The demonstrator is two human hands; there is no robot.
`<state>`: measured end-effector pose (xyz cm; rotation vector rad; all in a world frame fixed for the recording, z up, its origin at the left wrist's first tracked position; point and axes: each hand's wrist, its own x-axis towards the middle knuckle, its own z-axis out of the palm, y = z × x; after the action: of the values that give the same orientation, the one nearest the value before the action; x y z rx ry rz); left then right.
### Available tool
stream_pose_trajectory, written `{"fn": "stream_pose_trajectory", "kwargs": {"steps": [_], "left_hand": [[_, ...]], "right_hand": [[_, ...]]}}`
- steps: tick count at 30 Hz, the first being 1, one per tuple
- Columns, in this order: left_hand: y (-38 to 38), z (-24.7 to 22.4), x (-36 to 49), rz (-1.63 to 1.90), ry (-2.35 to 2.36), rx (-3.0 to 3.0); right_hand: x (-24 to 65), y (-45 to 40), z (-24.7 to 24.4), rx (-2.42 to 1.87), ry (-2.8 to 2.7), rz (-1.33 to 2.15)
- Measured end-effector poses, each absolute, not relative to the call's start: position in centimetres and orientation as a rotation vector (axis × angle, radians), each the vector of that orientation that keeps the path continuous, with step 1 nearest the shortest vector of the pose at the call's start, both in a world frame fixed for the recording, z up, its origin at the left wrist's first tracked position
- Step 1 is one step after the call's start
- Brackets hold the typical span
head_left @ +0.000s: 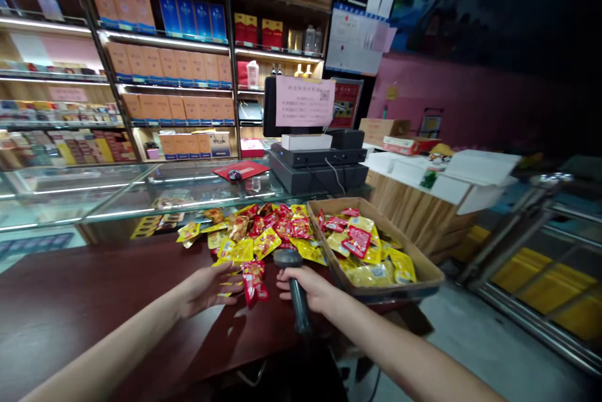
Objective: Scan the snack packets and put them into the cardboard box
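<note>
My left hand [211, 289] is open, its fingers spread beside a red snack packet [254, 283] at the near edge of a pile of red and yellow packets [268, 232]. Whether the fingertips touch that packet is hard to tell. In my right hand [308, 286] is a dark handheld scanner [300, 305], its head pointing toward the pile and its handle hanging down. Right of the pile, an open cardboard box [426, 267] holds more yellow and red packets.
The dark red table [117, 283] carries the pile. Behind it are a glass counter [126, 192], a red mat [251, 169] with a mouse, and a cash register [315, 170] with a pink sheet. Shelves of boxes stand beyond; a metal railing [531, 276] is at right.
</note>
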<state>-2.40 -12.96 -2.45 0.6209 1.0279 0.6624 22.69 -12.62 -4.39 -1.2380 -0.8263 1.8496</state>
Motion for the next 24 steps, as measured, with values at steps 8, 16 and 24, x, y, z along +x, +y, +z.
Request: {"fn": "stream_pose_trajectory", "kwargs": {"steps": [8, 16, 24], "left_hand": [[-12.8, -4.0, -2.3, 0.668, 0.914, 0.524], [-12.7, -5.5, -2.0, 0.658, 0.853, 0.669], [-10.2, -5.4, -2.3, 0.824, 0.939, 0.598]], "right_hand": [[18.7, -11.8, -4.0, -1.251, -0.661, 1.925], [16.6, -12.6, -3.7, -1.096, -0.713, 2.058], [16.7, -13.3, -2.5, -1.074, -0.909, 1.852]]}}
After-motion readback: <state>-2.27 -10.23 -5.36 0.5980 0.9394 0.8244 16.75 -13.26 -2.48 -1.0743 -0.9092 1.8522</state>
